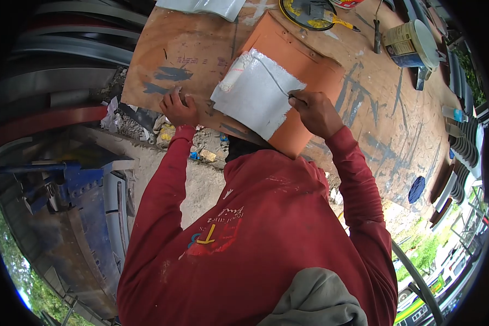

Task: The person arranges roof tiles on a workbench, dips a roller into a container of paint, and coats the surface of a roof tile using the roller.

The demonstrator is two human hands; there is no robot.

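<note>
An orange roof tile (326, 76) lies on the wooden table, with grey-white paint (255, 98) over its left and middle part. My right hand (319, 113) is closed round the handle of a paint roller, above the tile's right side. The roller's pale sleeve (234, 74) rests on the painted surface near its upper left edge, joined to the handle by a thin wire frame. My left hand (180, 108) rests at the table's near edge, left of the tile, with its fingers bent and partly apart and nothing visible in it.
On the wooden table (163, 49), a brush (337, 20) lies across a round lid (299, 16) beyond the tile. A paint bucket (410, 44) stands at the right back. Another grey-painted tile (206, 5) is at the top left. Curved metal sheets (65, 81) lie stacked left.
</note>
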